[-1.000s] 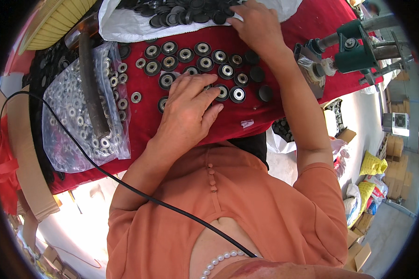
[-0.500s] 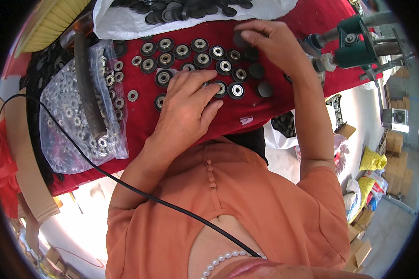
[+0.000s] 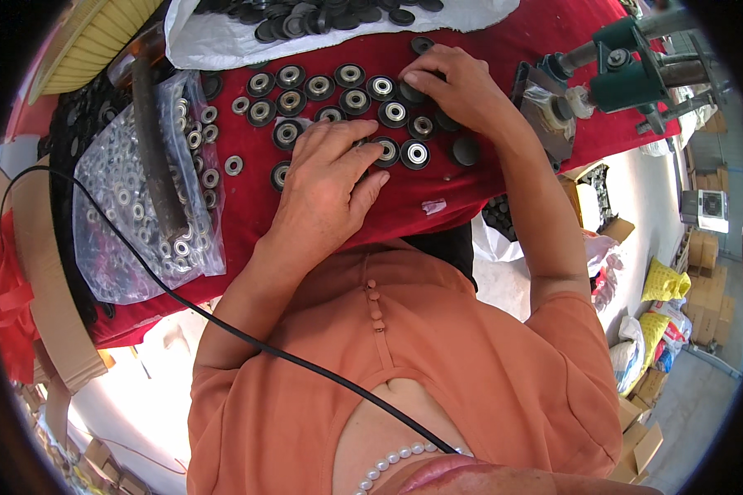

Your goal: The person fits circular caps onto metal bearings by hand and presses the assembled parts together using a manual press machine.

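Note:
My left hand [image 3: 326, 181] lies over the near rows of black round caps with metal bearings set in them. Its fingers are apart, and the fingertips touch or hover just by a cap with a bearing [image 3: 386, 151]; what lies under the palm is hidden. A black disc [image 3: 411, 93] is at the thumb and fingertips of my right hand [image 3: 462, 87], which is closed on its edge. Beyond that hand lies another black round cap [image 3: 422, 44]. Close to the right wrist a plain black disc [image 3: 466, 151] rests on the red cloth [image 3: 322, 235].
On the left, a clear plastic bag [image 3: 124, 239] of loose bearings lies under a dark metal bar [image 3: 158, 157]. A white sack [image 3: 223, 49] with black discs is at the back. A green metal press [image 3: 623, 70] stands at the right. A black cable [image 3: 223, 322] crosses in front.
My right hand has drawn nearer and a little left, from the far black discs to one beside the bearing rows. A cap now shows beyond it. My left hand has hardly moved.

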### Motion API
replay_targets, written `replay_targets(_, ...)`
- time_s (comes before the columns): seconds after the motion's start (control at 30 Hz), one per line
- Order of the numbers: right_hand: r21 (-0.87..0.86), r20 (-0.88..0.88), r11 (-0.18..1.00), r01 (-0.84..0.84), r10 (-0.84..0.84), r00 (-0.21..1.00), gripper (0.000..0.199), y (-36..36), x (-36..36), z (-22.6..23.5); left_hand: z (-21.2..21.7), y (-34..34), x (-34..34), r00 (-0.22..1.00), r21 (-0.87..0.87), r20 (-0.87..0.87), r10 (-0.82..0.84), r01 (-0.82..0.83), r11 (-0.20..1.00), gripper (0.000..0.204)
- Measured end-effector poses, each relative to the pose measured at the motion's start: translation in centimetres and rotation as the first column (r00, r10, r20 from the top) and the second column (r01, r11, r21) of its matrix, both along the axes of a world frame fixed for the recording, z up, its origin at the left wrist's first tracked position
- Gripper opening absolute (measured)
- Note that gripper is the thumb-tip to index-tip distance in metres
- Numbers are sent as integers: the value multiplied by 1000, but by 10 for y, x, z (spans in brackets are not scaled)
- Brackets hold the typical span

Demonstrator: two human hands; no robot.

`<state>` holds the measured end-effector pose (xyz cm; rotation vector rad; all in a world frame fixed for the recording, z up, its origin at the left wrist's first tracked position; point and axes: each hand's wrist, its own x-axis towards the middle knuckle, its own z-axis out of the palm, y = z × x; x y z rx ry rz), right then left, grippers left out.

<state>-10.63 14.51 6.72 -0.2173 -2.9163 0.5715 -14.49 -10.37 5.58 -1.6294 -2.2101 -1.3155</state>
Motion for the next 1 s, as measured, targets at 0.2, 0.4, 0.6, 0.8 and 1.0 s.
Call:
replay_targets(0.2,-43,-114,999,21,-26,993,18,-1,10,-4,-1,-1,0,1000,-3,9,0,0,1000,27)
replay_targets(0.4,245,-262,968,-59,125,957,27,-13,34,6,-2,0,0,1000,4,10,2,-2,1000,27)
replay_targets(0.6,464,-268,885,-48,192,944,26,-34,34,5,0,0,0,1000,-6,-13,-10,10,1000,27)
replay_targets(0.8,260,-344,965,-18,110,933,23,-16,33,-10,0,-4,-1,1000,-3,-15,20,-20,1000,27)
replay_targets(1.0,284,-353,946,156,-48,934,23,9,40,-10,-1,-4,-1,1000,12,-7,9,-9,1000,27)
